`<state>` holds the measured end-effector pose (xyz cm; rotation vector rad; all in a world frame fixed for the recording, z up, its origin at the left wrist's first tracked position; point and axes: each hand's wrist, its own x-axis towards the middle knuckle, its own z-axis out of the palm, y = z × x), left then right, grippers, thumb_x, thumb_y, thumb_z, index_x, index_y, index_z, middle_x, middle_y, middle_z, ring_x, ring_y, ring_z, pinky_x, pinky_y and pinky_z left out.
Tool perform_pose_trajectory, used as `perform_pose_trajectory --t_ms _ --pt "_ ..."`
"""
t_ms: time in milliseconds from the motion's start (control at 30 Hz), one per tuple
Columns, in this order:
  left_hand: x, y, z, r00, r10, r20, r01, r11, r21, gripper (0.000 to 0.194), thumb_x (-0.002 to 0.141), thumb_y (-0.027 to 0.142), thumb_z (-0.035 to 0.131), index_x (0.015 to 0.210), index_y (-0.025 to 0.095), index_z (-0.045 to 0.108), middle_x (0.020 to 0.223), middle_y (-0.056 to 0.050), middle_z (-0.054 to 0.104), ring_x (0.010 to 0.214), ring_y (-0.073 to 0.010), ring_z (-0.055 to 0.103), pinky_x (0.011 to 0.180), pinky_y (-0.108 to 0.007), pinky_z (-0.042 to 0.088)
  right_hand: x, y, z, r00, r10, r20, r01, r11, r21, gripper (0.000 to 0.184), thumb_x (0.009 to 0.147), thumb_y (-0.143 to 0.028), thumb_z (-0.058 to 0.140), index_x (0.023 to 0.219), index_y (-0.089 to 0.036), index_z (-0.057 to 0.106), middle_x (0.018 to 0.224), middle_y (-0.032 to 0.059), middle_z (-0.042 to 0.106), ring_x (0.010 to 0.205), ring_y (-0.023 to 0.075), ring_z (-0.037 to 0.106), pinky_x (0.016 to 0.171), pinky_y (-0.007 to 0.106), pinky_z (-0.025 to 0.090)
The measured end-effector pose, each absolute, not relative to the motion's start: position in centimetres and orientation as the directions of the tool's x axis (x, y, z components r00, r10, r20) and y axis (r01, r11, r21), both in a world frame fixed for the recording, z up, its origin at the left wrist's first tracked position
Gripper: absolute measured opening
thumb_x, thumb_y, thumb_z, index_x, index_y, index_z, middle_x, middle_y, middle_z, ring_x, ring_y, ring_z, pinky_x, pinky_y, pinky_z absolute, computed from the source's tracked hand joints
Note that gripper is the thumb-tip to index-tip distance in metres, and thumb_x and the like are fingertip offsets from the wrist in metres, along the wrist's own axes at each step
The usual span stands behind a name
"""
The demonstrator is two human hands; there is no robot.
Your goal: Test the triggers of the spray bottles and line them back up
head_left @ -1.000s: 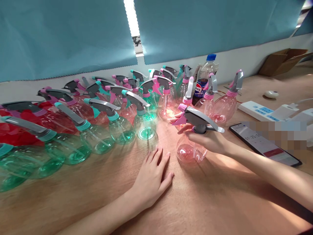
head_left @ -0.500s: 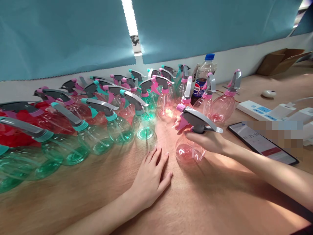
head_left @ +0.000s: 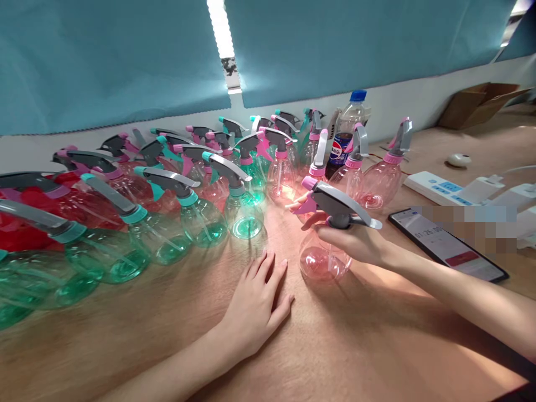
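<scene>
"What's your right hand [head_left: 362, 241] doing?"

"Grasping the pink spray bottle [head_left: 320, 265] by its neck [head_left: 340, 219], upright on the desk [head_left: 343, 346], right of your flat, ungripping left hand [head_left: 249, 307]. Squeezing its trigger [head_left: 307, 205] would need a steady hold."

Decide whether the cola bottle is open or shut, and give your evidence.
Shut: the blue cap sits on top of the cola bottle.

A see-through pink spray bottle [head_left: 322, 265] stands upright, round body [head_left: 312, 258] below the grip, grey-and-pink spray head [head_left: 341, 202] above it.
</scene>
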<state>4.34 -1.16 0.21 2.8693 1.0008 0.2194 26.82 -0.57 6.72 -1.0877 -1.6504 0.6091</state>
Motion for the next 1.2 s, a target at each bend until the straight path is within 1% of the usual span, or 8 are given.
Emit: perform_pose_trajectory --t_ms 100,200,267,400,567,667,833,1200 --pt "4.32 -1.15 0.13 0.774 0.624 0.112 0.611 -0.781 0.131 0.052 0.095 0.038 0.048 0.14 0.013 0.044 0.147 -0.019 0.041 0.137 -0.0346 0.036 0.107 -0.054 0.037 26.87 -0.47 6.4 -0.08 0.885 0.459 0.268 0.463 -0.845 0.046 0.066 -0.011 0.047 0.106 -0.025 0.063 0.106 0.0006 0.067 0.078 0.0135 0.063 0.07 0.025 0.057" --pt "4.3 -1.15 0.11 0.772 0.625 0.116 0.612 -0.78 0.13 0.052 0.095 0.038 0.049 0.141 0.014 0.044 0.147 -0.018 0.041 0.137 -0.0338 0.036 0.108 -0.053 0.036 26.97 -0.39 6.12 -0.101 0.89 0.444 0.235 0.455 -0.859 0.055 0.068 -0.01 0.047 0.118 -0.026 0.06 0.118 0.0009 0.065 0.085 0.015 0.067 0.082 0.029 0.059" --pt "4.3 -1.16 0.14 0.772 0.626 0.109 0.613 -0.779 0.128 0.052 0.095 0.038 0.049 0.14 0.013 0.044 0.147 -0.019 0.041 0.137 -0.0344 0.036 0.107 -0.054 0.037 27.09 -0.37 5.92 -0.118 0.891 0.439 0.241 0.454 -0.857 0.058 0.069 -0.01 0.047 0.123 -0.027 0.058 0.119 0.0013 0.066 0.087 0.0168 0.069 0.084 0.032 0.059" --pt "4.34 -1.17 0.22 0.775 0.625 0.096 0.613 -0.78 0.127 0.052 0.095 0.037 0.049 0.14 0.011 0.045 0.147 -0.02 0.041 0.137 -0.0358 0.035 0.107 -0.055 0.037 27.23 -0.37 5.71 -0.119 0.897 0.425 0.286 0.441 -0.851 0.057 0.072 -0.013 0.048 0.127 -0.027 0.057 0.12 0.0035 0.067 0.09 0.0216 0.071 0.072 0.032 0.061" --pt "4.37 -1.13 0.17 0.777 0.623 0.095 0.611 -0.781 0.128 0.052 0.095 0.037 0.048 0.14 0.011 0.045 0.147 -0.021 0.04 0.137 -0.0361 0.035 0.106 -0.055 0.037 26.99 -0.34 5.98 -0.154 0.861 0.485 0.236 0.508 -0.828 0.056 0.073 -0.008 0.045 0.124 -0.028 0.059 0.121 0.0018 0.066 0.104 0.0191 0.067 0.091 0.033 0.057" --pt "4.34 -1.11 0.1 0.775 0.623 0.1 0.612 -0.781 0.127 0.052 0.095 0.038 0.048 0.14 0.012 0.044 0.147 -0.02 0.04 0.137 -0.0347 0.035 0.107 -0.054 0.037 26.91 -0.32 6.08 -0.163 0.848 0.505 0.21 0.53 -0.822 0.057 0.073 -0.006 0.045 0.123 -0.028 0.059 0.12 0.0016 0.066 0.114 0.0194 0.062 0.093 0.032 0.057" --pt "4.33 -1.1 0.13 0.774 0.626 0.096 0.613 -0.779 0.13 0.052 0.095 0.038 0.048 0.14 0.013 0.044 0.148 -0.019 0.04 0.137 -0.0344 0.035 0.107 -0.054 0.037 27.02 -0.28 5.89 -0.156 0.863 0.481 0.22 0.505 -0.835 0.055 0.073 -0.006 0.045 0.122 -0.027 0.059 0.12 0.0018 0.066 0.107 0.0193 0.066 0.091 0.032 0.058" --pt "4.45 -1.04 0.24 0.774 0.626 0.097 0.612 -0.778 0.143 0.052 0.095 0.037 0.048 0.14 0.011 0.045 0.147 -0.021 0.041 0.136 -0.0356 0.035 0.107 -0.055 0.036 26.98 -0.26 5.84 -0.12 0.868 0.482 0.234 0.496 -0.836 0.056 0.071 -0.007 0.048 0.123 -0.025 0.058 0.11 0.0034 0.069 0.106 0.0201 0.066 0.09 0.035 0.058"
